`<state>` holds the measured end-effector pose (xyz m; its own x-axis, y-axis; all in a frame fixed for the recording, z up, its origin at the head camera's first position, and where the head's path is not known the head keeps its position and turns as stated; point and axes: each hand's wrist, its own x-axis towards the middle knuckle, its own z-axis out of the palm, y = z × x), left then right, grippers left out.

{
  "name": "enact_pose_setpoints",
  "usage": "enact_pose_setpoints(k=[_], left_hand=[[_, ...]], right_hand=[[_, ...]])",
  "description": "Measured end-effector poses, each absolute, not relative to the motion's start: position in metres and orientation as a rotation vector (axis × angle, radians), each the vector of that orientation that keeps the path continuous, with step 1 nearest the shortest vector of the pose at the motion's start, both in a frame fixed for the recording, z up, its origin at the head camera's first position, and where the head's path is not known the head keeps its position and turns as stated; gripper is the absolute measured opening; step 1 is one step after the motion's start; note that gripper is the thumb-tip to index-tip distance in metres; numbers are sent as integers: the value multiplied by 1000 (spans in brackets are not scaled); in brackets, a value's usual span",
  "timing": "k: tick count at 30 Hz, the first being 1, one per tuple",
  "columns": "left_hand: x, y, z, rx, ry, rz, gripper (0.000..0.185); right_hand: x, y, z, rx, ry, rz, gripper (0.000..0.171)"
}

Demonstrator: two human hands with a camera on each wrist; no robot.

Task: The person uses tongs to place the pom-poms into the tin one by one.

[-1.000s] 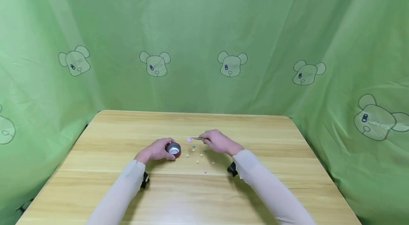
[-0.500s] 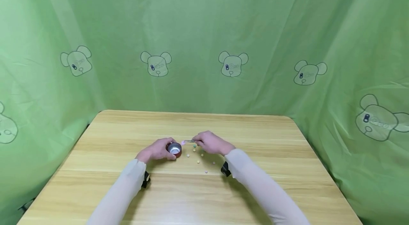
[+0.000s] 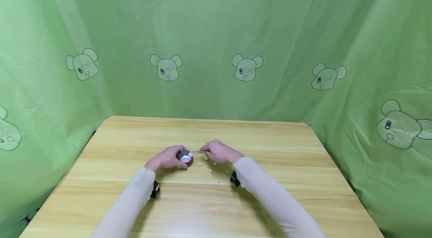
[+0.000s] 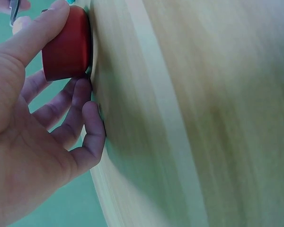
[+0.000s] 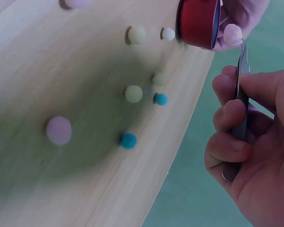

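My left hand (image 3: 166, 160) grips a small red cup (image 3: 185, 157) with a shiny inside, standing on the wooden table (image 3: 270, 144). In the left wrist view the thumb and fingers curl round the red cup (image 4: 66, 45). My right hand (image 3: 217, 152) pinches metal tweezers (image 5: 242, 90) that point left. Their tips hold a pink pompom (image 5: 233, 33) right at the mouth of the red cup (image 5: 196, 20).
Several small pompoms lie loose on the table to the right of the cup: pale yellow ones (image 5: 133, 93), teal ones (image 5: 128, 140), a white one (image 5: 168, 33) and a pink one (image 5: 58, 130). Green cloth with bear prints (image 3: 246, 67) surrounds the table.
My right hand has carried the tweezers and pink pompom leftward, from beside the loose pompoms to the cup's mouth. The left hand has kept its hold on the cup.
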<state>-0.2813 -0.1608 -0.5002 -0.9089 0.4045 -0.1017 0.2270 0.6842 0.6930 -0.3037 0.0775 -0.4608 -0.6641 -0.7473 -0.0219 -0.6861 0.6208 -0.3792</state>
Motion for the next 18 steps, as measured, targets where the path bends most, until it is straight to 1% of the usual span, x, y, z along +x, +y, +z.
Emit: enact_pose_setpoints(k=[18], left_hand=[[-282, -163, -500, 529, 2636, 1057, 48]], right_hand=[[-305, 70, -472, -1209, 2660, -398, 25]])
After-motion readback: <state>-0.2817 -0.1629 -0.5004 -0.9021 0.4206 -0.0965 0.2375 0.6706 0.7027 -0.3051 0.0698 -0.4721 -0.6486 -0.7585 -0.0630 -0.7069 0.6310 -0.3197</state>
